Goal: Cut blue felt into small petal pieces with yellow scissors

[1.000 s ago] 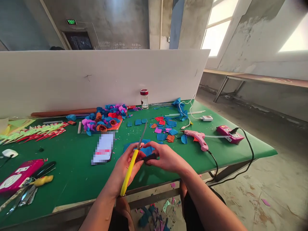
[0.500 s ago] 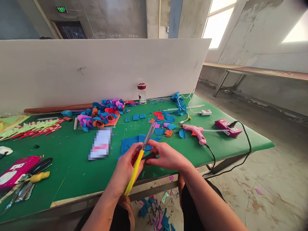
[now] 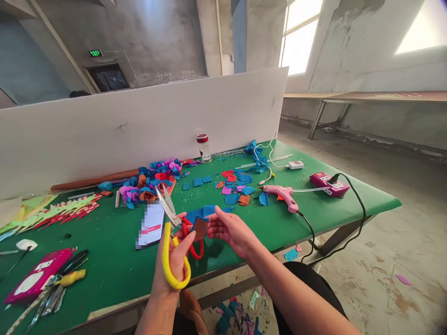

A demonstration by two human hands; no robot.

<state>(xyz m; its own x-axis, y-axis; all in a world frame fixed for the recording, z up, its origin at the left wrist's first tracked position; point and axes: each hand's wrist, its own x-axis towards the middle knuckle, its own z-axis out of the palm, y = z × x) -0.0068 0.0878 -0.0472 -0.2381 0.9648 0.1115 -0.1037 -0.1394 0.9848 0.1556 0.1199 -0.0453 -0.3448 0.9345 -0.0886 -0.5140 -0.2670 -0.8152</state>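
My left hand grips a pair of scissors with yellow and red handles, blades parted and pointing up and to the left. My right hand sits just right of it, fingers pinched on a small brown square of material held beside the scissor handles. A blue sheet lies on the green table right behind both hands. A phone rests left of the scissors.
Rolled flowers and loose coloured scraps lie mid-table. A pink glue gun with a black cord, a pink power strip, a glass jar and a white board stand behind. More tools lie at left.
The scissors have swung from pointing up and right to up and left, with the handle loops now showing. My right hand now pinches a brown square. The view has tilted.
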